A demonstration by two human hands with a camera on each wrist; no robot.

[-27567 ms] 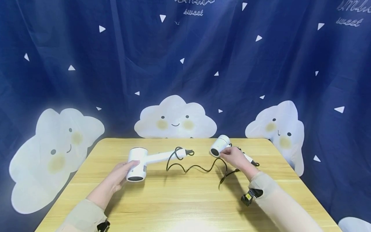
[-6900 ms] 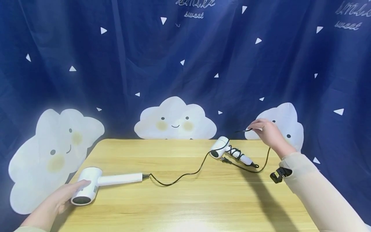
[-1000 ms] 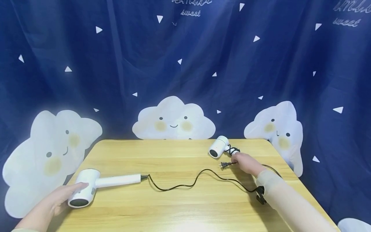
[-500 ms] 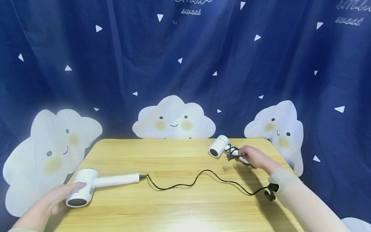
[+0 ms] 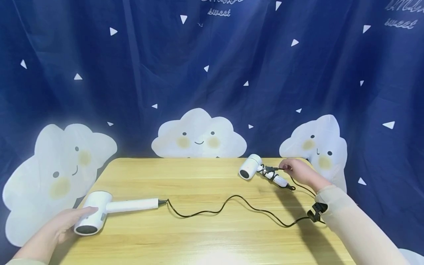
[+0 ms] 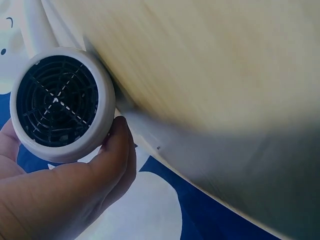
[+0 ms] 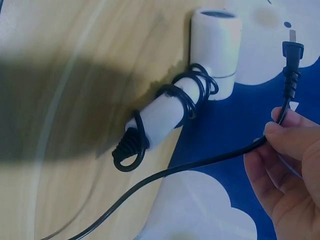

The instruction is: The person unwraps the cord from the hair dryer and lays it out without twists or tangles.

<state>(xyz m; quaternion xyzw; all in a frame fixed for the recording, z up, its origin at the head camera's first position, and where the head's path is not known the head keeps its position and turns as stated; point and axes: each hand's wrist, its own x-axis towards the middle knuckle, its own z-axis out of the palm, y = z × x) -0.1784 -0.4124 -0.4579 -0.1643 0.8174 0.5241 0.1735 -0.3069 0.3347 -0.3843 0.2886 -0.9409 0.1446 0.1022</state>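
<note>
A white hair dryer [image 5: 96,206] lies at the table's left, its handle pointing right. My left hand [image 5: 61,226] grips it round the barrel, thumb on top; in the left wrist view its round grille [image 6: 57,102] faces the camera. From the handle a black power cord [image 5: 212,211] runs in loose waves to the right. My right hand [image 5: 299,171] pinches this cord just behind its two-pin plug [image 7: 292,55], held above the table. Below and left of that hand lies a second white hair dryer [image 7: 215,47], its own cord wrapped round the handle.
The wooden table [image 5: 185,246] has its back edge against a dark blue curtain [image 5: 212,48] printed with clouds. Part of the cord passes under or behind the camera [image 5: 318,211] on my right wrist.
Over the last second my right hand lifts the plug off the table and moves right and back. Since the oldest frame, the left hair dryer has shifted left and its cord is unwound from the handle.
</note>
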